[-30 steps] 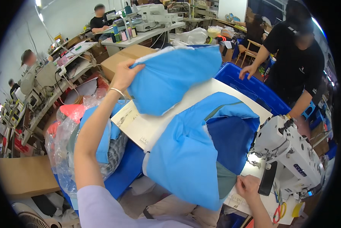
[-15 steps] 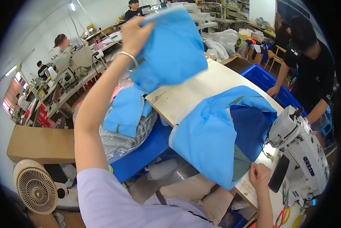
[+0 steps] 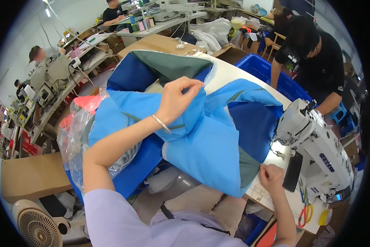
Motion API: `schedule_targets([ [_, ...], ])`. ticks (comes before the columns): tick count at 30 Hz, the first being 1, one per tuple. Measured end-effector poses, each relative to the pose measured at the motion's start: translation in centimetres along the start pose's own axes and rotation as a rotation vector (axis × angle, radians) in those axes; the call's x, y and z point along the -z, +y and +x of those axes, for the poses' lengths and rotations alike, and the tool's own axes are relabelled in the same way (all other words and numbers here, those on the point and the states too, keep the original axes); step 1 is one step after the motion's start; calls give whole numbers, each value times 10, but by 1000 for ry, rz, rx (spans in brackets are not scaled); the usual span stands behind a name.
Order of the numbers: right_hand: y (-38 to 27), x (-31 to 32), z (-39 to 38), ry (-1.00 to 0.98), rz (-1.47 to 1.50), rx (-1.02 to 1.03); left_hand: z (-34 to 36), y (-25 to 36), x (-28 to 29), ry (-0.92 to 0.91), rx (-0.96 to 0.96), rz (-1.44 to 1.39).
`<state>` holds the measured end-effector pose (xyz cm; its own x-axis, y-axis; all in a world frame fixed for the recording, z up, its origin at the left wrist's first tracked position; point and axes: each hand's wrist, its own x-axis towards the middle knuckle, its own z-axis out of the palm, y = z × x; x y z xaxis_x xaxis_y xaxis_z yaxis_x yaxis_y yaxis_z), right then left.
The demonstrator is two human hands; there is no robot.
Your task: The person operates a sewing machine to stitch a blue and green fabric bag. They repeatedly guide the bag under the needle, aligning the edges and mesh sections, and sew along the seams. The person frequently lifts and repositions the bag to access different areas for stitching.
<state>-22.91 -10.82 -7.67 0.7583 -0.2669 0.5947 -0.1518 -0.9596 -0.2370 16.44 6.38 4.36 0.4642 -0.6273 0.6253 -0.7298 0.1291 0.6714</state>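
Observation:
My left hand [image 3: 176,99] pinches the edge of a light blue padded fabric piece [image 3: 137,108], whose navy and grey-green underside [image 3: 172,64] lies exposed beyond it. It overlaps a second blue piece [image 3: 205,156] with a navy inner panel [image 3: 251,129], spread on the cream sewing table [image 3: 226,70]. My right hand [image 3: 270,176] pinches that second piece's lower grey-green corner [image 3: 249,168], near the table's front edge. Right of it stand a white sewing machine [image 3: 312,144] and a black rectangular object [image 3: 293,171], with scissors [image 3: 304,214] below.
A co-worker [image 3: 321,70] bends over a blue tub [image 3: 251,66]. Bagged fabric [image 3: 73,136] lies left on a blue surface [image 3: 144,164]. A cardboard box [image 3: 30,171] and fan [image 3: 38,222] are lower left. Other workers sit at machines behind.
My left hand swung down and rightward, turning the raised piece so its underside shows and laying it over the other piece. My right hand stayed on the corner. The co-worker bent lower.

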Motion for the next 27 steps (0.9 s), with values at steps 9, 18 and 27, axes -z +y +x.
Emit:
schedule_targets([
  [9, -3, -2, 1, -35, -49, 4, -20, 0, -24, 85, -626, 355],
  [18, -1, -1, 5, -35, -46, 18, -28, -6, -40, -16, -713, 446],
  [27, -7, 0, 9, -32, -48, 23, -33, -6, -41, -81, -676, 450],
])
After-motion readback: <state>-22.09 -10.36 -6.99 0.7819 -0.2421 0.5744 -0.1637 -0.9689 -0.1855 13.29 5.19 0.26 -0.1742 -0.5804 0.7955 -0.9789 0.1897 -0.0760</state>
